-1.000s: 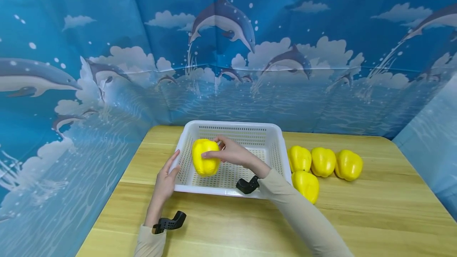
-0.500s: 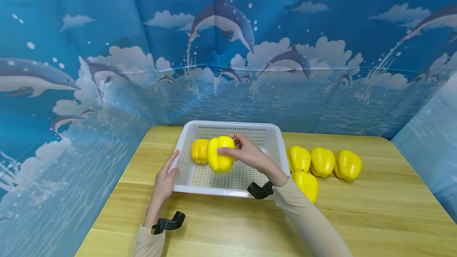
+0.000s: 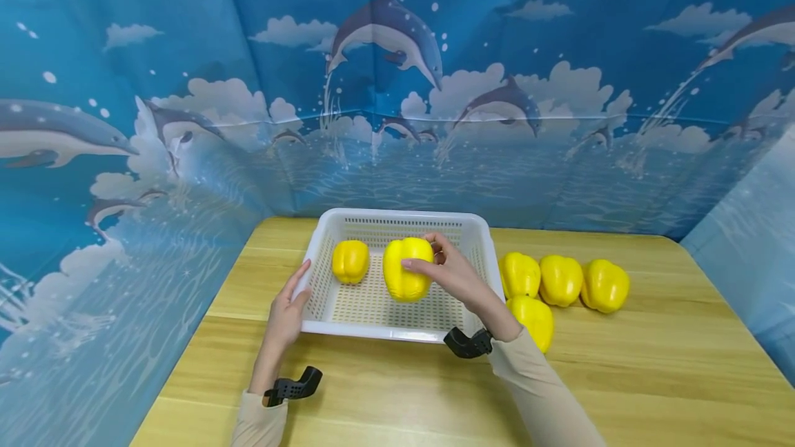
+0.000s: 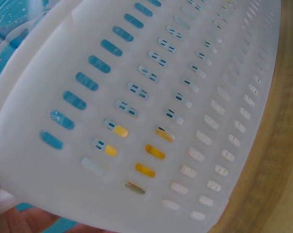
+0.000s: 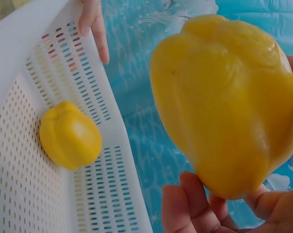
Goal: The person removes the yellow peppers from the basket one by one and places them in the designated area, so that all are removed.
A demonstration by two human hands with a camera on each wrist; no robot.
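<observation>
My right hand [image 3: 456,273] holds a yellow bell pepper [image 3: 408,270] above the white basket [image 3: 397,334], fingers and thumb at its right side. In the right wrist view this pepper [image 5: 224,102] fills much of the picture, held apart from the basket. A second yellow bell pepper [image 3: 350,261] sits inside the basket at the left, also showing as a pepper [image 5: 70,136] in the right wrist view. My left hand [image 3: 287,312] grips the basket's left rim, thumb at the rim and fingers along the outside. The left wrist view shows mostly the slotted basket wall [image 4: 137,116].
Several yellow bell peppers [image 3: 562,281] lie close together on the wooden table [image 3: 658,364], right of the basket; the nearest pepper [image 3: 532,323] is partly covered by the right sleeve. A blue dolphin-print curtain [image 3: 397,178] hangs behind the table.
My right hand has moved right with its pepper, over the middle of the basket. The pepper inside at the left, hidden at first, now shows fully. My left hand stays on the rim.
</observation>
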